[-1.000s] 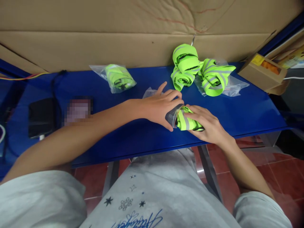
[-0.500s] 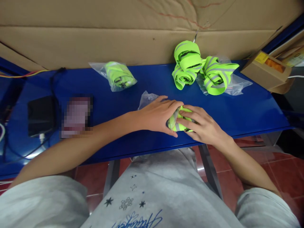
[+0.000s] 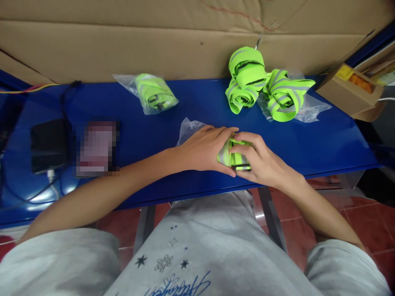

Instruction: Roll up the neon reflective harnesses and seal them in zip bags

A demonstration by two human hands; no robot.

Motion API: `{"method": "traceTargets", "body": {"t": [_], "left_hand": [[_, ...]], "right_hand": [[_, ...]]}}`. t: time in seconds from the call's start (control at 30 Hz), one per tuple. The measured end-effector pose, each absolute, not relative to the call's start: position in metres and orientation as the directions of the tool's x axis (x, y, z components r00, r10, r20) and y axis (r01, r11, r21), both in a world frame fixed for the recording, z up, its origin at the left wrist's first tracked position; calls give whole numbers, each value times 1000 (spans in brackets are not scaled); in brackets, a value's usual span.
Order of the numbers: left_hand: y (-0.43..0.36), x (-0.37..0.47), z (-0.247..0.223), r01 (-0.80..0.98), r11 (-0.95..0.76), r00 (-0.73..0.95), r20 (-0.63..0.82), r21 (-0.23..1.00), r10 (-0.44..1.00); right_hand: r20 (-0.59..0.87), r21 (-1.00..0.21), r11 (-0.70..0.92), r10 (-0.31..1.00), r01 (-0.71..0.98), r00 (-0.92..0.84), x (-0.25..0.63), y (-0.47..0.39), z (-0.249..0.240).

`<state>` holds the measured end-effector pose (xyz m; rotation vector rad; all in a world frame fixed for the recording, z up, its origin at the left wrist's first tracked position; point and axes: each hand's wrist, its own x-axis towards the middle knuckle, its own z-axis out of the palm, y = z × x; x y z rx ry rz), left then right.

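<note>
Near the front of the blue table, both hands meet around a rolled neon-yellow reflective strap [image 3: 240, 158] with grey stripes and a black piece at its lower edge. My left hand [image 3: 208, 149] curves over the left side of the roll, closed on a clear plastic bag [image 3: 189, 130] whose far end sticks out behind it. Film seems to cover the roll's left end; how far in it lies is hidden by my fingers. From the right, my right hand [image 3: 262, 160] grips the roll with bent fingers.
Several loose strap rolls [image 3: 247, 76] lie at the back right, partly on plastic bags [image 3: 313, 107]. One bagged roll [image 3: 156, 95] rests at the back left. A blurred phone-like object [image 3: 97, 148] and a black device with a cable [image 3: 48, 144] are left. An open cardboard box [image 3: 350, 90] stands right.
The fingers of my right hand have bent more and shifted on the strap roll. The black piece at its lower edge shows more clearly. My left hand has stayed nearly in place.
</note>
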<state>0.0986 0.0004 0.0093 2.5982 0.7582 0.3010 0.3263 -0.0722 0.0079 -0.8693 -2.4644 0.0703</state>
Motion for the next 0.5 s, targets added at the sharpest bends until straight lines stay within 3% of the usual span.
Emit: {"method": "traceTargets", "body": {"t": [0.13,0.27,0.37,0.5], "left_hand": [[-3,91,10,428,-792,833,150,436,533],[-9,90,9,354,-882,856,271,311,440],[-11,91,9,328,-916,877,285,230,386],[-11,87,9,319,-916,880,282,242,381]], "right_hand": [[424,-435,755,653,491,-628,337,-79,16],[485,-451,777,627,439,-610,339,-85,13],[538,-476,778,626,409,-565,336,-85,5],[580,-536,765,642,358,-502,334,-80,-2]]}}
